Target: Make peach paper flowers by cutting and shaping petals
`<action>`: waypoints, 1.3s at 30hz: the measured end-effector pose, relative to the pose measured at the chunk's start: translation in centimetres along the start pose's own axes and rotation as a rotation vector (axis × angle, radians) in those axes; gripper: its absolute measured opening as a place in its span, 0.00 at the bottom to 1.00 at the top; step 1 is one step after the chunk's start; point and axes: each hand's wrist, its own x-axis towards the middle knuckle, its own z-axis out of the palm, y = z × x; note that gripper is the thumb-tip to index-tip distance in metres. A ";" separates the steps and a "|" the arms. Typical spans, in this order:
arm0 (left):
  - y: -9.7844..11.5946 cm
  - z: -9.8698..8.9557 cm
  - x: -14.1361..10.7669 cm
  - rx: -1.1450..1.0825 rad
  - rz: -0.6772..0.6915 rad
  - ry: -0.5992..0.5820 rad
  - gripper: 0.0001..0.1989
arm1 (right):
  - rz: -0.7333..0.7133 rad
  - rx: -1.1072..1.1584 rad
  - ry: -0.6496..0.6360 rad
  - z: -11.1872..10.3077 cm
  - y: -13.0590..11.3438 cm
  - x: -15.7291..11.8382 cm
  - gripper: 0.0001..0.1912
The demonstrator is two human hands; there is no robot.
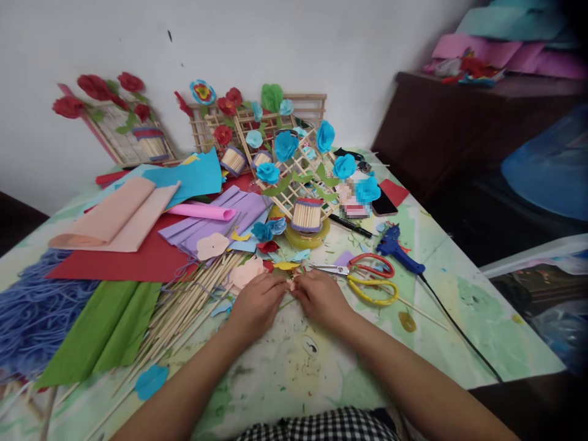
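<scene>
Close together at the table's middle, my left hand (261,301) and my right hand (324,299) have their fingers pinched. Between the fingertips shows a small bit of peach paper (291,285), mostly hidden by the fingers. Left of it, by my left hand, lies a peach paper flower cutout (247,271). A yellow paper piece (286,266) sits just beyond the fingertips. Scissors (362,278) with one red and one yellow handle lie by my right hand, their tips pointing at it. Behind are blue and red paper flowers (263,231).
A blue glue gun (397,248) with a black cord lies right. Bamboo sticks (193,300), green crepe paper (103,327) and blue yarn (34,312) cover the left. A stick lattice (294,193) with blue flowers stands behind; a phone (384,203) lies beside it.
</scene>
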 end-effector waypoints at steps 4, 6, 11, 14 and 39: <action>0.4 -0.1 -0.4 -0.052 -0.002 0.044 0.10 | -0.037 0.111 0.056 0.0 0.2 -0.1 0.06; 0.7 -0.2 -0.5 -0.092 -0.043 0.031 0.10 | -0.084 0.248 0.099 0.0 0.2 -0.3 0.07; 1.6 -0.4 -0.5 -0.332 -0.345 -0.002 0.11 | -0.037 0.621 0.159 0.2 -0.5 -0.7 0.11; 2.1 -0.3 -0.5 -0.644 -0.630 -0.029 0.13 | 0.065 0.796 0.141 0.3 -0.7 -0.8 0.14; 3.8 -0.2 -0.5 -1.058 -0.858 0.074 0.16 | 0.357 1.470 0.257 1.1 -2.7 -1.2 0.15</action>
